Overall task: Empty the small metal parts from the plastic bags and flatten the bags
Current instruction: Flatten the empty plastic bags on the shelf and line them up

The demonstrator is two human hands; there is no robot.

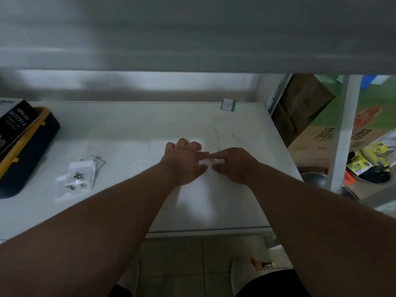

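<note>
On the white table (132,125) my left hand (184,161) lies palm down with its fingers spread. My right hand (231,165) is right beside it, and the two index fingertips nearly touch. Between both hands' thumbs and index fingers a small clear plastic bag (215,163) lies flat on the table, pressed down by the fingertips and mostly hidden by them. At the left of the table lies a pile of small clear bags (75,179), with several small dark metal parts (77,177) in or on them.
A dark case with yellow trim (27,151) and a black box (12,123) on it stand at the far left. A small green-edged tag (228,105) is at the table's back edge. Right of the table are a white post (345,133), cardboard boxes (308,138) and metal bowls (315,179).
</note>
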